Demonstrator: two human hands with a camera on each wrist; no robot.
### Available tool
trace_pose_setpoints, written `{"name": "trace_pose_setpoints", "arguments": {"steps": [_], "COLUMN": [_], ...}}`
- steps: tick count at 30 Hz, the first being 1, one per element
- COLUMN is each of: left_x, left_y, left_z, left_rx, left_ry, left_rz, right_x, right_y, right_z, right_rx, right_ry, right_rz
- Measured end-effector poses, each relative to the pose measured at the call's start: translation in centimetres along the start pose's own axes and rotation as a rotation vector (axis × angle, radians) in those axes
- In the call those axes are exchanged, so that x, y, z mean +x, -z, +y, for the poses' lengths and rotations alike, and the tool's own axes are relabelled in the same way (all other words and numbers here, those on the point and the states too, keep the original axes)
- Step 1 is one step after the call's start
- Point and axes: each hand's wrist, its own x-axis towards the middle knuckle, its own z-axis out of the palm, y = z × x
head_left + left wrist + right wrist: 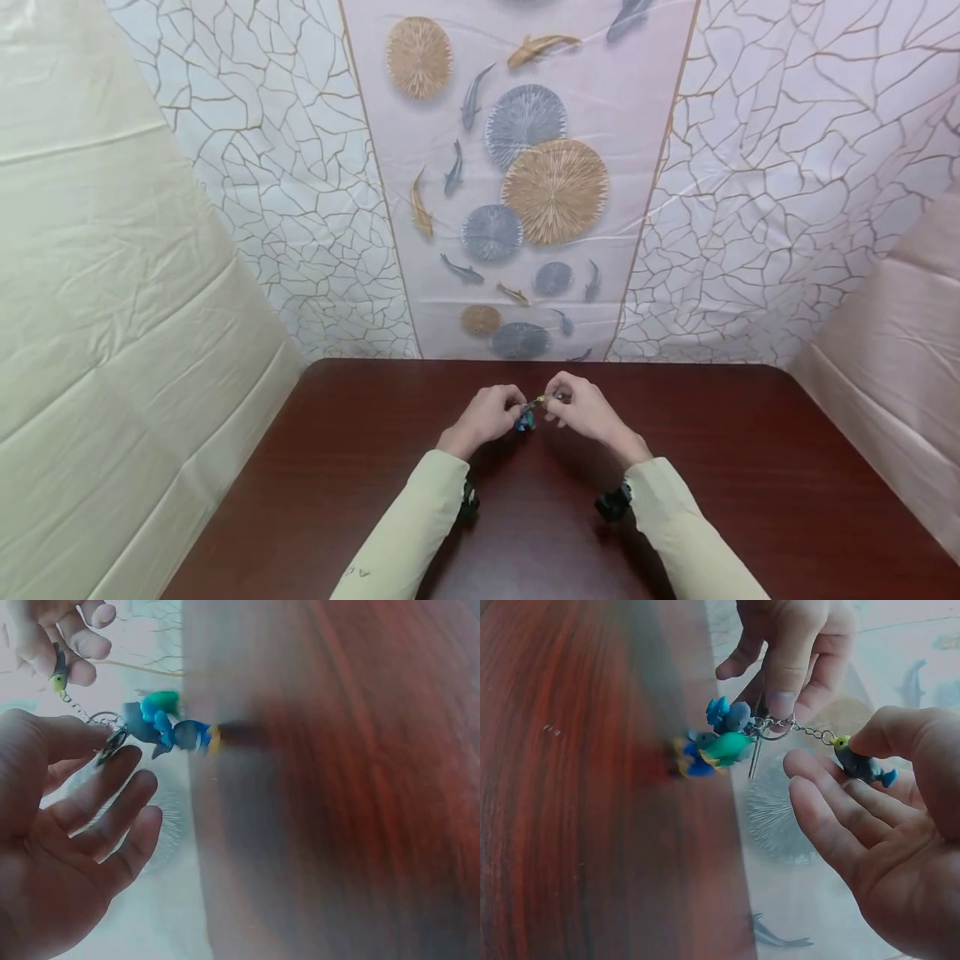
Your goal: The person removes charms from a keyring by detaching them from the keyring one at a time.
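Note:
My left hand [487,415] pinches the metal key ring [776,729] of a keychain between thumb and fingers, its other fingers loosely bent. A flat metal piece [111,746] shows at those fingertips. From the ring hang several small bird-like charms in blue, green and grey [159,720], blurred at their lower end and above the table. My right hand [588,408] pinches another charm [859,765], dark with a yellow head and blue tail. A short chain [810,733] runs taut from this charm to the ring. Both hands are off the table.
The dark red-brown wooden table [360,467] lies beneath both hands. Behind its far edge hangs a patterned cloth [442,325] with fish and round motifs. Pale cloth walls [187,350] stand on either side. A dark device [615,503] sits at the right wrist.

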Motion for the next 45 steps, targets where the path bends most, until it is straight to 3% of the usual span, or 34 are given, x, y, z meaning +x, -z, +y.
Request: {"name": "trace_pose_setpoints", "arguments": {"steps": [9, 21, 27, 31, 45], "left_x": [-1.0, -2.6, -3.8, -4.6, -7.1], "left_y": [1.6, 3.6, 4.4, 4.7, 7.6], "left_z": [1.3, 4.1, 5.7, 6.5, 9.3], "left_rx": [-0.057, -0.146, -0.170, -0.182, -0.269], "left_ry": [-0.121, -0.179, -0.243, -0.249, -0.325], "left_rz": [0.102, 0.105, 0.081, 0.065, 0.188], "right_x": [-1.3, -2.9, -3.6, -4.2, -6.5], "right_y": [1.5, 3.0, 3.6, 3.9, 4.1], "right_z": [-1.5, -3.7, -4.8, -5.4, -6.9], "right_rx": [0.044, 0.039, 0.061, 0.078, 0.066], "right_ry": [0.036, 0.105, 0.124, 0.130, 0.226], "right_rz": [0.052, 0.070, 0.088, 0.071, 0.045]}}
